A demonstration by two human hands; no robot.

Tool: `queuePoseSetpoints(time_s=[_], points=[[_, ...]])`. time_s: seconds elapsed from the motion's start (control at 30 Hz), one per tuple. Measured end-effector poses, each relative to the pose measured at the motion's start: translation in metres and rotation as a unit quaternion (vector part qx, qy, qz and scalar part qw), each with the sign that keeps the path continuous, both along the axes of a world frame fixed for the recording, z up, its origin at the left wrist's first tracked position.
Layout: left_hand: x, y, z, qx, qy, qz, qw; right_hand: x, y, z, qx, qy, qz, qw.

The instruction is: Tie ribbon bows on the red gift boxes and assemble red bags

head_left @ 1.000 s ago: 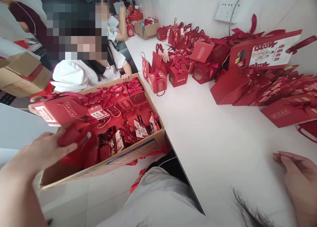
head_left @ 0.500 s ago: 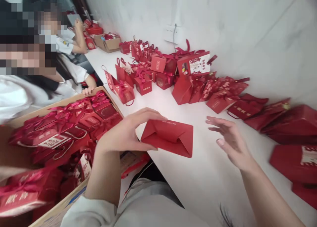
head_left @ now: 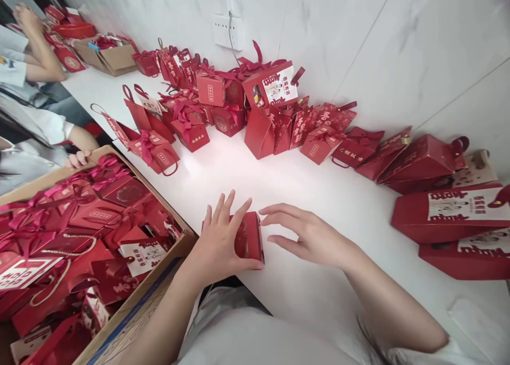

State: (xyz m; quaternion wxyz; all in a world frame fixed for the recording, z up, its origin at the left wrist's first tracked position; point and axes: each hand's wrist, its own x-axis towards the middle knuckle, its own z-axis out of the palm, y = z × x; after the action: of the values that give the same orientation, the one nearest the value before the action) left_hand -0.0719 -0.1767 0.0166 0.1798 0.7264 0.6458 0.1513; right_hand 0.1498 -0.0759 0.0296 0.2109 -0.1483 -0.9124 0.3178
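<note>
A small red gift box (head_left: 251, 237) lies on the white table near its front edge, partly covered by my left hand. My left hand (head_left: 219, 240) rests over the box from the left, fingers spread and thumb along its near side. Just right of the box, my right hand (head_left: 300, 235) is held with its fingers stretched toward it and a gap between fingers and thumb. Its fingertips come close to the box's right end; whether they touch I cannot tell. Nothing shows in my right hand.
A large cardboard carton (head_left: 181, 248) full of red gift boxes stands at the left. Several red boxes (head_left: 261, 134) line the white table (head_left: 215, 173) along the wall. Flat-lying red boxes (head_left: 410, 221) are at right. A co-worker's hand (head_left: 77, 159) rests on the carton's rim.
The red box, earlier held up with its open side showing, is now down on the table. My right hand has moved left toward it. The view has turned right.
</note>
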Motion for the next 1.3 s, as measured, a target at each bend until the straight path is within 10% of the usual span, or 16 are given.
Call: queuePoseSetpoints(time_s=[0.23, 0.57, 1.3], points=[[-0.003, -0.002, -0.018, -0.038, -0.026, -0.094, 0.995, 0.002, 0.012, -0.01, 0.043, -0.05, -0.048, 0.997], [-0.011, 0.018, -0.011, 0.092, -0.383, -0.138, 0.909, 0.004, 0.005, 0.025, 0.127, 0.014, 0.018, 0.992], [-0.008, 0.021, -0.016, 0.114, -0.432, -0.141, 0.883, 0.0, -0.001, 0.032, 0.187, -0.044, 0.008, 0.981]])
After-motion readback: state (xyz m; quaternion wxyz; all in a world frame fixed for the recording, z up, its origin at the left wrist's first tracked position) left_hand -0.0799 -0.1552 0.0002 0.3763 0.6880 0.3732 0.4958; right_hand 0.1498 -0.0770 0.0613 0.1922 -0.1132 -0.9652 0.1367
